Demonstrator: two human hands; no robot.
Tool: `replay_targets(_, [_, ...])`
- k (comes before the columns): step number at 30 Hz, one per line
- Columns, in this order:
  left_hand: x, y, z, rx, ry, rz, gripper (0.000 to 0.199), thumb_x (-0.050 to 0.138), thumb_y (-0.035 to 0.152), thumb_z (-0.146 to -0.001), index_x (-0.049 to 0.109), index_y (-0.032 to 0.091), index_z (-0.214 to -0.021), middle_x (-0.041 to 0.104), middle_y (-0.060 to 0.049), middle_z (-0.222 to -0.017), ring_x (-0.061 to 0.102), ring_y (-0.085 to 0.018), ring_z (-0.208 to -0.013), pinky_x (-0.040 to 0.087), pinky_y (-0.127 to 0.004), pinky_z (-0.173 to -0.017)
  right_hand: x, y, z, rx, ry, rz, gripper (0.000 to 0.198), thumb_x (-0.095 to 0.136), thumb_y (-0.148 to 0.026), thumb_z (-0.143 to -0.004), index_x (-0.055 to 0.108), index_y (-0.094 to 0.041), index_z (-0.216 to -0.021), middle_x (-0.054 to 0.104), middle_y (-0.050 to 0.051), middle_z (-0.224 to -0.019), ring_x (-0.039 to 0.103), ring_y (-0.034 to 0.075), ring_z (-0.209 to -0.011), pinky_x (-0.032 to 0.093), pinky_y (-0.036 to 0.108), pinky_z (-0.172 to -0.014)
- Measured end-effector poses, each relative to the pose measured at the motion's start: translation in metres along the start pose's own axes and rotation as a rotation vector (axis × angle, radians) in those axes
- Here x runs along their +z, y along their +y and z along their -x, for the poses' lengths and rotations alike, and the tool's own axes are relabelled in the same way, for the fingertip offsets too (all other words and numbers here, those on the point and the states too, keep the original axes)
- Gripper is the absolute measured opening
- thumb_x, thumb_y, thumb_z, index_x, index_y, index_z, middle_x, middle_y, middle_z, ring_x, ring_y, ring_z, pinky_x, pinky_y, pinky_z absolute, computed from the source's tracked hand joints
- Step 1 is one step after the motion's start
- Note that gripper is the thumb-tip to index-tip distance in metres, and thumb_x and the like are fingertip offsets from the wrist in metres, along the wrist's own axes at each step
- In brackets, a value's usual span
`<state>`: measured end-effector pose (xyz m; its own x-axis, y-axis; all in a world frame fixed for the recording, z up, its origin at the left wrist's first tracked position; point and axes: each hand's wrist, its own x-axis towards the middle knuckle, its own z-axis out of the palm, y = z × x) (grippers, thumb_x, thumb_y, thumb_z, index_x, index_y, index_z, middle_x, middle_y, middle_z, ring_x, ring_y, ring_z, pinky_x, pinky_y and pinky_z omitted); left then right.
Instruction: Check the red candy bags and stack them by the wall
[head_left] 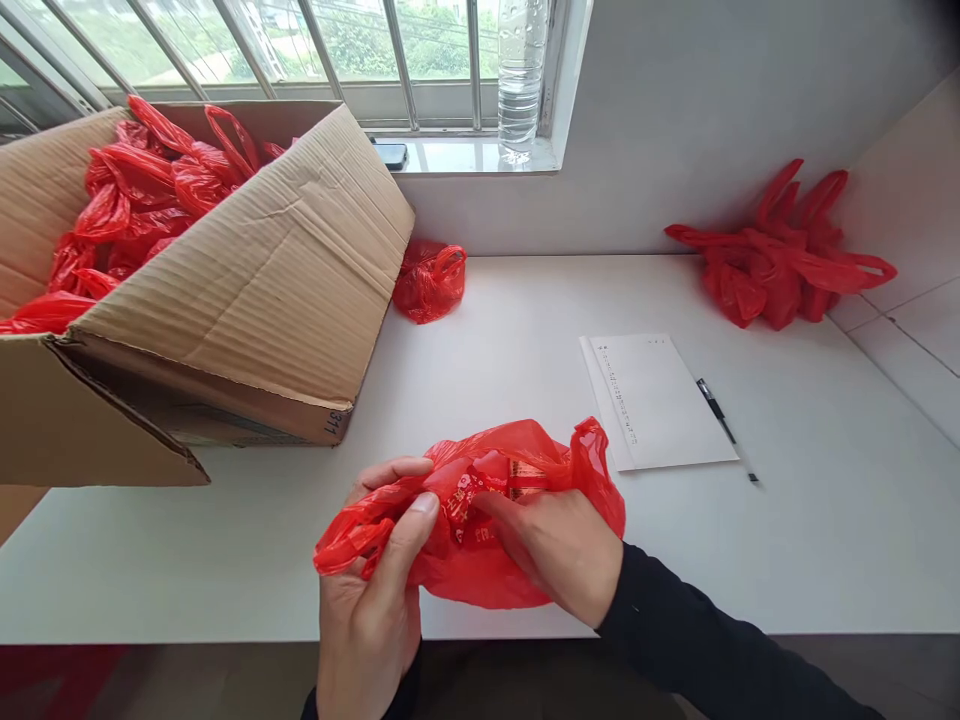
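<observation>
A red plastic bag (pixel 487 590) lies in front of me near the table's front edge, its mouth spread open. My left hand (pixel 375 590) grips the gathered handle side of the bag, with the thumb on top. Inside the bag are shiny red wrapped packets (pixel 463 500) with gold printing. My right hand (pixel 562 545) reaches into the mouth, with one finger against the packets. Its other fingers are curled and hidden by the hand and the bag, so what they hold cannot be made out.
At left stands an open cardboard box (pixel 255 270) full of knotted red bags (pixel 150 200). Beside it sits a tied red bag (pixel 431 282). Paper sheets (pixel 660 410) and a pen (pixel 724 425) lie right. More red bags (pixel 780 265) fill the corner. A water bottle (pixel 520 90) stands on the sill.
</observation>
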<state>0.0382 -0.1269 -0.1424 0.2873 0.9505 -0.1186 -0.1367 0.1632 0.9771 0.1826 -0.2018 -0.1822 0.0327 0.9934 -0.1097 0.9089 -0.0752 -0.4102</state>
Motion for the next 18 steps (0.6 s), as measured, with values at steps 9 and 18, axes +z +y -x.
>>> replay_targets(9, [0.000,0.000,-0.001,-0.010,-0.005,-0.002,0.007,0.075,0.029,-0.084,0.076,0.025,-0.090,0.061,-0.002,-0.119,0.065,-0.025,-0.112,0.060,-0.026,-0.086,0.001,0.004,0.000,0.067,-0.092,0.117,0.049,0.047,-0.013,-0.091,0.049,-0.019,-0.139,0.071,0.005,-0.081,0.066,0.023,-0.065,0.030,0.033,-0.052])
replay_targets(18, [0.005,0.003,-0.001,0.001,0.030,-0.029,0.014,0.077,0.031,-0.081,0.074,0.024,-0.093,0.063,-0.003,-0.115,0.064,-0.027,-0.114,0.059,-0.029,-0.090,-0.011,-0.008,0.020,0.049,-0.230,0.107,0.020,0.048,-0.008,-0.088,0.061,-0.022,-0.093,0.068,0.001,-0.069,0.064,0.020,-0.058,0.020,0.033,-0.049])
